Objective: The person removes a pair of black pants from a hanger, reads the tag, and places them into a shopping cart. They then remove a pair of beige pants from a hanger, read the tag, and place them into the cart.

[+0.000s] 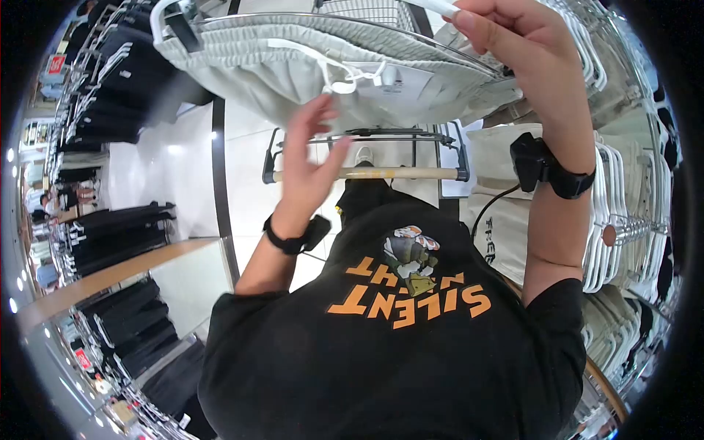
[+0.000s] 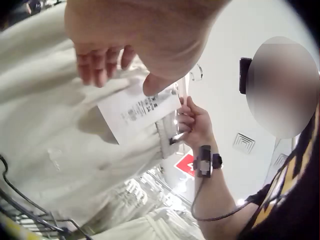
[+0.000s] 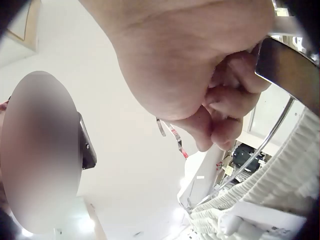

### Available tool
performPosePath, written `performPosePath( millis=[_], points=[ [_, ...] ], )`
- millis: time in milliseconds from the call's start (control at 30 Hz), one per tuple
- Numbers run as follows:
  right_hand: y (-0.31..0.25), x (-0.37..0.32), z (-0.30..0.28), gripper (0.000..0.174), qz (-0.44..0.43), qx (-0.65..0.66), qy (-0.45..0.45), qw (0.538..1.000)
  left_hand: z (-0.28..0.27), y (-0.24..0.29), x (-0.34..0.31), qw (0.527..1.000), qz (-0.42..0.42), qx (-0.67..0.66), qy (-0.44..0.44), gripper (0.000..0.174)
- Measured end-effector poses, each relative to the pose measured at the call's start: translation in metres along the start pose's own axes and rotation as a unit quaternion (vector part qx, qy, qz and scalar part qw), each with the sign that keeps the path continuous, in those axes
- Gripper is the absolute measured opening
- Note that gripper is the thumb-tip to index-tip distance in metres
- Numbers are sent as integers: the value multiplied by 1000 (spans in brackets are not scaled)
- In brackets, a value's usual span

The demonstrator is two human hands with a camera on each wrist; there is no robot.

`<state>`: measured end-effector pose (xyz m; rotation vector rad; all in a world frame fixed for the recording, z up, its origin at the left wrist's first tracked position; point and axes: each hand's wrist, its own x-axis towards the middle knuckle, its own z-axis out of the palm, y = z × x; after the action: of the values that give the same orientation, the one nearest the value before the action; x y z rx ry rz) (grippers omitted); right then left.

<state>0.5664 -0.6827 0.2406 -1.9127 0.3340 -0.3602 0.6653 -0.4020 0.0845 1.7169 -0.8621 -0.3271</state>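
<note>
Pale grey-green trousers [image 1: 249, 81] with an elastic waist and a white drawstring hang by their waistband from a clip hanger at the top of the head view. My right hand [image 1: 532, 55] grips the white hanger [image 1: 438, 6] at its upper part, fingers curled round it. Just below the drawstring [image 1: 343, 86], my left hand [image 1: 312, 158] has its fingers loosely extended and holds nothing. In the left wrist view a white printed tag [image 2: 137, 112] lies against the fabric, close to the left thumb. The right wrist view shows the right fingers [image 3: 227, 112] curled tight beside a metal clip [image 3: 290, 70].
A cart with a wooden handle [image 1: 374, 174] stands between the body and the trousers. Racks of pale trousers on white hangers [image 1: 612, 213] are close on the right. Dark clothes [image 1: 110, 235] hang along the left. A wire basket [image 1: 367, 13] is at the top.
</note>
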Motion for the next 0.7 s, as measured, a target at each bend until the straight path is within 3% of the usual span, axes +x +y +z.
performPosePath(
  millis=[33, 67, 167, 200, 233, 300, 433, 500, 600, 700],
  points=[
    [0, 2, 2, 10, -11, -8, -12, 1000, 16, -1, 5, 998, -33, -53, 12, 70],
    [-3, 5, 7, 11, 55, -30, -4, 998, 29, -3, 11, 992, -54, -112, 19, 72],
    [17, 3, 10, 13, 19, 9, -18, 1000, 39, -14, 29, 990, -81, -108, -29, 70],
    [18, 0, 9, 13, 23, 10, -15, 1000, 43, -12, 32, 991, -74, -109, 9, 49],
    [14, -3, 10, 13, 12, -15, -8, 1000, 41, -7, 34, 991, -76, -110, 4, 49],
    [9, -6, 7, 13, 4, -38, 6, 999, 35, 3, 36, 962, -215, -156, -60, 23],
    [11, -8, 1, 13, 70, -25, -15, 997, 29, 6, 31, 954, -197, -186, -126, 31],
    [19, -11, 2, 13, 96, -35, -14, 995, 29, 26, 26, 942, -208, -224, -136, 23],
    [32, -21, 0, 13, 79, 20, 1, 997, 23, 39, 20, 893, -250, -334, -169, 22],
    [35, -31, -2, 12, 43, -7, -8, 999, 24, 50, 15, 885, -261, -342, -176, 23]
  ],
)
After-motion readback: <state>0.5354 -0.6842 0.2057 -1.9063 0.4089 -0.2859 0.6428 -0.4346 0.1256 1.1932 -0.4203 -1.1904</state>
